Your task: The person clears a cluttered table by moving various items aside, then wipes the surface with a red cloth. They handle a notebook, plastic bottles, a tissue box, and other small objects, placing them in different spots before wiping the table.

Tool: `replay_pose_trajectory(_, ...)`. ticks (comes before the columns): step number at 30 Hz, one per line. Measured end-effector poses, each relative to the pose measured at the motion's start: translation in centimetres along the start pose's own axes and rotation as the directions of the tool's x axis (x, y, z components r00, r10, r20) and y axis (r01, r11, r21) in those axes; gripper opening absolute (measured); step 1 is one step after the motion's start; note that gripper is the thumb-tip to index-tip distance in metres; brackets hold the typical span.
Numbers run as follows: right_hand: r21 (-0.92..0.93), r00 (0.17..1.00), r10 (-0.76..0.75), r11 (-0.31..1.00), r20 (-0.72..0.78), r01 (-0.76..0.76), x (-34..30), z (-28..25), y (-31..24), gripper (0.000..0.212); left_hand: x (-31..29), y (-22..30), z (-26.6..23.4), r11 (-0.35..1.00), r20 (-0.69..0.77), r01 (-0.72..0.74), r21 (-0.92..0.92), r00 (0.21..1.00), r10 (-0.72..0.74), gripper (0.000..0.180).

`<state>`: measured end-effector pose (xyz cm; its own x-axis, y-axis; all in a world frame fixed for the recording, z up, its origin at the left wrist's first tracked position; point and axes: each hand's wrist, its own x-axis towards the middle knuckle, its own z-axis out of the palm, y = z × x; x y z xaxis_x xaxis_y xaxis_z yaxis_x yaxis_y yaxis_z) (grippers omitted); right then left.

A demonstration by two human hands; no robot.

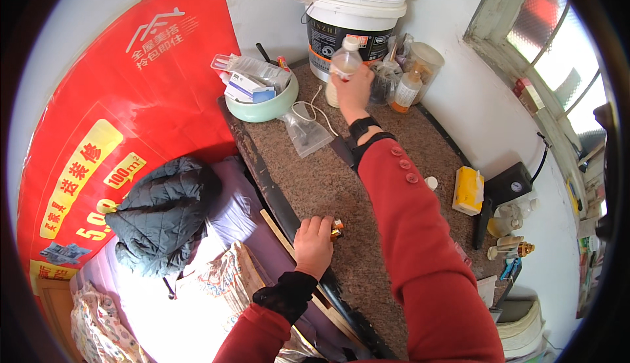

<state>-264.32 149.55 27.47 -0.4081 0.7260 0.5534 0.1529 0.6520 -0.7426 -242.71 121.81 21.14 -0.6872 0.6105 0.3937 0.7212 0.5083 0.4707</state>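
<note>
At the far end of the speckled brown tabletop, my right hand is wrapped round a clear plastic bottle with a white cap. Its lower part shows pale contents, and my fingers cover its middle. Nearer me, by the table's left edge, my left hand is closed on small black and gold pieces that look like batteries. Only their ends stick out past the fingers. A pale green bowl holding boxes and packets stands left of the bottle, with a clear plastic bag and a white cord in front.
Behind the bottle stands a large black and white bucket. An amber-labelled bottle and jars are to its right. A yellow box and a black air pump line the right wall. A bed with a dark quilted jacket adjoins the left.
</note>
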Motion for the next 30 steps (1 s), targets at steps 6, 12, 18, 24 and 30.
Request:
replay_pose_trajectory(6,-0.007,0.998,-0.023,1.000,0.062,0.024,1.7,-3.2,3.8,0.078,0.0,0.1,-0.1,0.998,0.008,0.011,-0.059,1.000,-0.010,0.041)
replay_pose_trajectory(12,-0.088,0.999,-0.027,0.996,-0.035,0.024,0.6,-4.1,3.4,0.068,-0.1,0.1,0.0,0.999,-0.006,0.004,-0.052,1.000,-0.005,0.041)
replay_pose_trajectory(18,-0.197,0.840,-0.236,0.908,0.488,0.370,-9.5,-2.6,-0.4,0.073,-0.1,0.1,0.3,1.000,-0.013,0.011,0.010,1.000,-0.011,0.038)
replay_pose_trajectory(24,-0.170,0.827,-0.186,0.933,0.530,0.319,-10.5,-1.5,1.3,0.030,-0.1,0.1,0.4,0.999,-0.034,0.004,0.039,0.999,-0.002,0.036)
replay_pose_trajectory(30,-0.119,0.774,-0.159,0.950,0.612,0.289,-7.7,-8.0,4.6,0.020,-0.1,0.1,0.4,1.000,-0.029,-0.001,-0.012,1.000,0.000,0.039)
